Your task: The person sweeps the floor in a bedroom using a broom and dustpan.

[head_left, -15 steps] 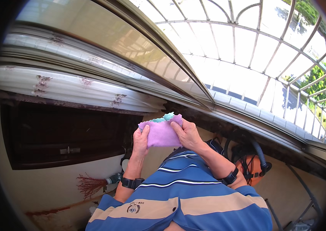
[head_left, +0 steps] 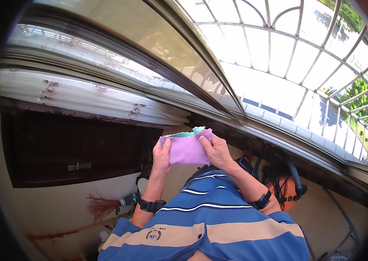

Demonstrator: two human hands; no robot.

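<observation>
Between my two hands is a folded cleaning cloth [head_left: 187, 150], purple on its outer face with a turquoise layer showing along the wavy upper edge. My left hand [head_left: 161, 154] grips its left end, thumb lying on the purple side. At the right end my right hand [head_left: 217, 152] pinches it, thumb on top as well. The fingers behind the cloth are hidden. It is held up in front of my striped shirt, just below the windowsill.
A sliding window [head_left: 192, 61] with a metal frame stands ahead, and barred grilles [head_left: 297, 41] lie beyond it. White curtain [head_left: 79, 95] hangs at left above a dark cabinet [head_left: 75, 148]. A reddish brush broom [head_left: 103, 206] is lower left; an orange machine with a hose [head_left: 285, 191] sits right.
My hands and the cloth have shifted slightly to the right in the picture. The turquoise layer shows more along the upper edge. Both hands keep their hold.
</observation>
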